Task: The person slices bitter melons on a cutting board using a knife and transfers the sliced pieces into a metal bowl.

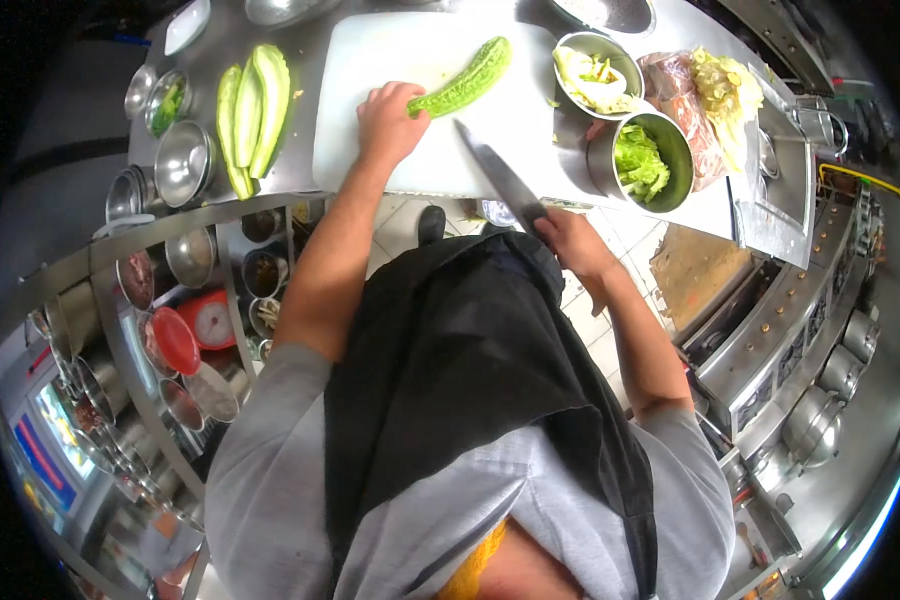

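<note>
On the white cutting board (370,60) lies a long, bumpy green vegetable (470,82), slanting up to the right. My left hand (392,118) grips its lower left end, fingers bent around it. My right hand (570,242) is closed on the handle of a large knife (500,175). The blade points up and left across the board's front edge, its tip just below the vegetable and apart from it. Several long pale-green pieces (253,115) lie on the steel counter left of the board.
Right of the board stand a metal container of leafy greens (688,160) and another with pale pieces (570,52). Behind them are a plastic bag of meat (670,80) and a yellowish leafy clump (722,85). Metal bowls (183,160) stand at the left.
</note>
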`<state>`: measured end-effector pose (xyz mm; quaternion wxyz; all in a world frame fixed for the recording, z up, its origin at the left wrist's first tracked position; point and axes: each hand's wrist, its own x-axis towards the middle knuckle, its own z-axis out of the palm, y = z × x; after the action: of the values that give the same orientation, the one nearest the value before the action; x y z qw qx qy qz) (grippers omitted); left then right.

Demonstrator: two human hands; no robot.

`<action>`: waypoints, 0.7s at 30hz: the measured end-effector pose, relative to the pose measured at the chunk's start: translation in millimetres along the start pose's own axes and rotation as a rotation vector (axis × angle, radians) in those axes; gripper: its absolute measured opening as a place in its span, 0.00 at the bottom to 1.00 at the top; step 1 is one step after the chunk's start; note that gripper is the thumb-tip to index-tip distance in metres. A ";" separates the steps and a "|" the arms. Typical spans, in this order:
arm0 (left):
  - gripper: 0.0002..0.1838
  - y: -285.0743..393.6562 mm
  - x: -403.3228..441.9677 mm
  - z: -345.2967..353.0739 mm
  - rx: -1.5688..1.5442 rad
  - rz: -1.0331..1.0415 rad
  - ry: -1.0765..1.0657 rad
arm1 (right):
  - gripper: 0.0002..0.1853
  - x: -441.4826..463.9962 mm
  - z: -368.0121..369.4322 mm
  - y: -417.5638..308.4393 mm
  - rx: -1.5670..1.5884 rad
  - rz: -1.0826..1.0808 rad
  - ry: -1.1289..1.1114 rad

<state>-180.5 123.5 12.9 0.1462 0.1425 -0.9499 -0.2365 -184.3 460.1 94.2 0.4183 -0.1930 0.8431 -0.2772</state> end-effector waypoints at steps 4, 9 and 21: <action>0.21 28.6 11.4 7.5 -0.013 0.098 -0.069 | 0.16 -6.9 -18.8 -5.1 0.193 0.210 0.076; 0.21 10.0 6.7 -2.7 0.019 0.076 -0.167 | 0.17 4.6 -6.7 -18.3 0.180 0.133 0.168; 0.12 -21.4 -25.4 -13.5 -0.110 0.130 0.147 | 0.19 106.3 28.4 -71.0 -0.080 -0.056 0.205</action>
<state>-148.2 108.5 8.4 0.2382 0.0895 -0.9294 -0.2674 -215.7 337.4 61.2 0.3140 -0.2038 0.8861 -0.2733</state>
